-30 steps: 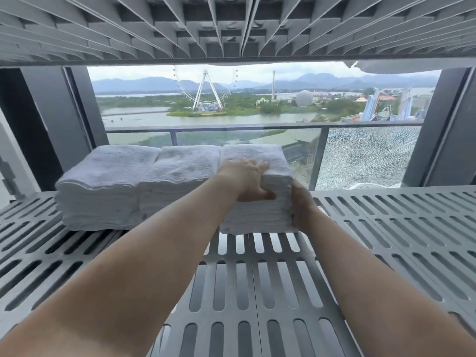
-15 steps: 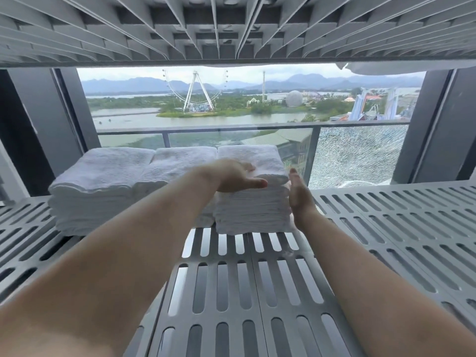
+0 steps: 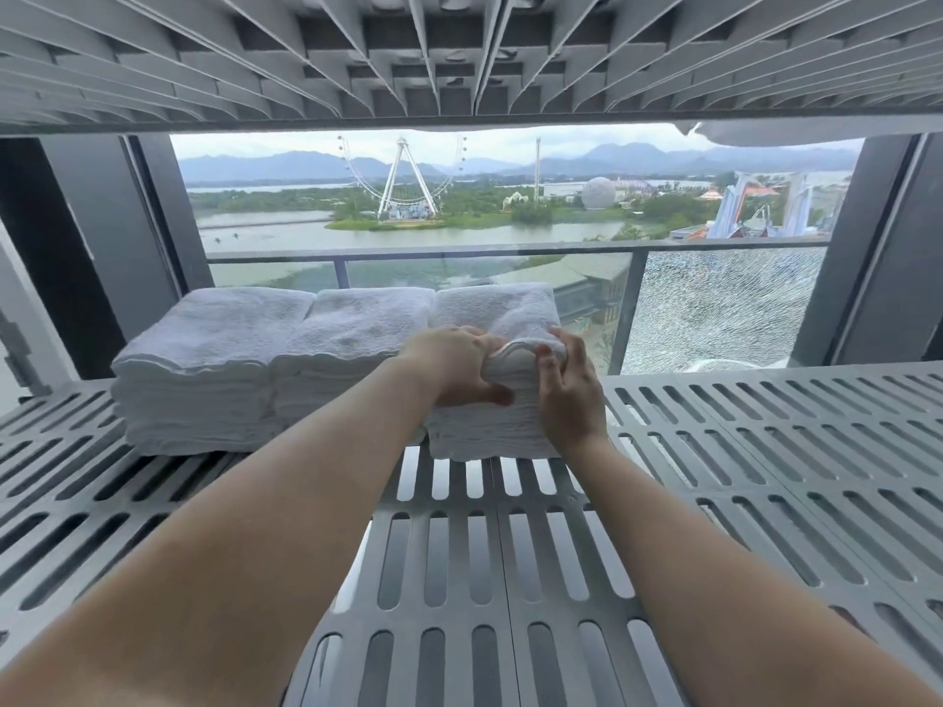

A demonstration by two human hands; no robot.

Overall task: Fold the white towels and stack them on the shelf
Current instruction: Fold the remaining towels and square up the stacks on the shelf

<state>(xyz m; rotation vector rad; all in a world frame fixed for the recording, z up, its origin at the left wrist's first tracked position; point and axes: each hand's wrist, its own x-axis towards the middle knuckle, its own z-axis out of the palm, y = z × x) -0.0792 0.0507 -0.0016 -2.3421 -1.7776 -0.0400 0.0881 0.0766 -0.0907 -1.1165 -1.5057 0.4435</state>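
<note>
On the slotted grey shelf (image 3: 740, 451), three stacks of white towels (image 3: 286, 359) sit side by side at 12 o'clock. Left hand (image 3: 449, 369) and right hand (image 3: 571, 395) curl their fingers around the front edge of the top towel (image 3: 510, 308) on the rightmost stack (image 3: 485, 431). Stacking looks nearly done. Bare shelf runs toward 3 o'clock, with an upper shelf (image 3: 459, 53) close overhead.

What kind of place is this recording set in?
Probably a hotel linen store, high up: stacks of folded white towels on a slotted grey shelf, beside a window overlooking a Ferris wheel.
</note>
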